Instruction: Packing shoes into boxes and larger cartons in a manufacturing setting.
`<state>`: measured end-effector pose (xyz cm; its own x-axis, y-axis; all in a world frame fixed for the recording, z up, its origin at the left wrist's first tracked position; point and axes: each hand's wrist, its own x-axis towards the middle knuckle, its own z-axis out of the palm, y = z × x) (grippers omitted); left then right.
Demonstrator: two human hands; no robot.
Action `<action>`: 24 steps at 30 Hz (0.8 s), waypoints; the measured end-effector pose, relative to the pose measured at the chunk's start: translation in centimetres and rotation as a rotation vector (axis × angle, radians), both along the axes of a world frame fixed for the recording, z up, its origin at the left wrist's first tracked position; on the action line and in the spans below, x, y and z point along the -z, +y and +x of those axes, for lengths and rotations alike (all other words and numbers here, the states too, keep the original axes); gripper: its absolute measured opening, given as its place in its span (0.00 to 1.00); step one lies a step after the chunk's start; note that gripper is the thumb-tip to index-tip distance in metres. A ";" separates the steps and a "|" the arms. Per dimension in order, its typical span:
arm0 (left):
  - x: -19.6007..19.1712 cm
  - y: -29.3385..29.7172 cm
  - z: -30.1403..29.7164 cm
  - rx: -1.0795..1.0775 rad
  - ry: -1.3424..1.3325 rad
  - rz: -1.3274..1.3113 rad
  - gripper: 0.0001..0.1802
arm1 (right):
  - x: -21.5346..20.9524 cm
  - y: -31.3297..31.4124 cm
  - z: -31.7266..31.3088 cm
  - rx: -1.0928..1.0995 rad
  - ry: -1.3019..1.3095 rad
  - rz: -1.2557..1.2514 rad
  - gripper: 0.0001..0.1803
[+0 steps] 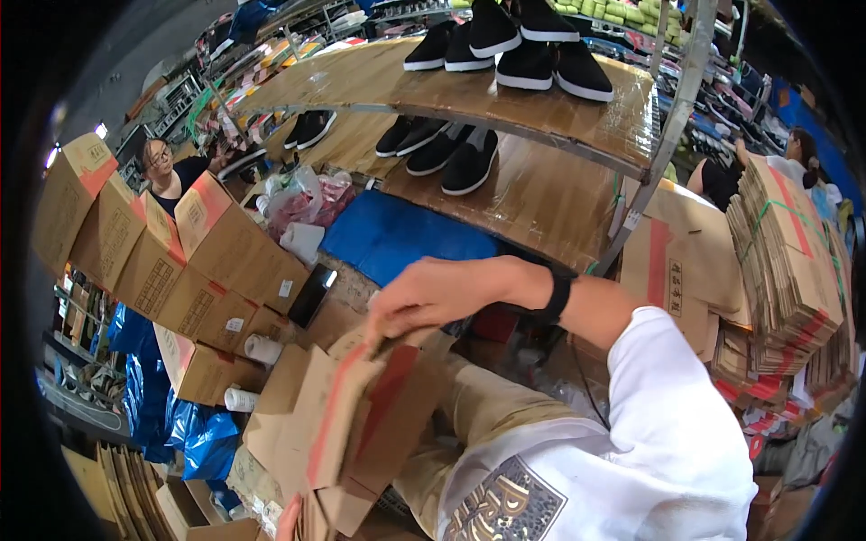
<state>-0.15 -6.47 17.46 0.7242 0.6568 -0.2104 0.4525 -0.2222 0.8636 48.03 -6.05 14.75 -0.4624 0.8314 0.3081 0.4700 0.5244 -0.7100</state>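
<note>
A brown cardboard box (pixel 329 415) with red stripes, partly folded, stands tilted before my legs. My right hand (pixel 419 298) comes over from the right, wearing a black wristband, its fingers closed on the upper edge of the cardboard. Low in the view, part of my left hand (pixel 289 520) shows against the lower edge of the same box; the rest is cut off, and its fingers appear to grip the cardboard. Some of the box's panels are blurred by motion.
A shelf (pixel 577 135) at the back holds black shoes (pixel 528 65) with white soles. Stacked boxes (pixel 216 234) rise at left, beside a blue mat (pixel 406 236). Bundled flat cartons (pixel 785 261) stand at right. A co-worker (pixel 171 176) is behind the boxes; another person is far right.
</note>
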 end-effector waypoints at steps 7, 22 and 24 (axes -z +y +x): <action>8.4 1.8 2.4 0.185 0.366 0.255 0.31 | 13.2 -2.1 -1.7 -0.081 -0.499 0.346 0.11; 14.2 6.2 1.9 -0.032 0.324 0.675 0.22 | 11.8 3.5 -6.8 -0.151 -0.673 0.095 0.17; 15.5 5.6 0.2 -0.095 0.228 0.627 0.22 | 10.9 3.7 -7.5 -0.103 -0.685 0.157 0.18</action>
<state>0.10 -0.92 1.94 0.6395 0.7634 0.0908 0.6507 -0.6003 0.4649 40.53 -2.33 3.88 -0.6692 0.7424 0.0325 0.7259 0.6625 -0.1847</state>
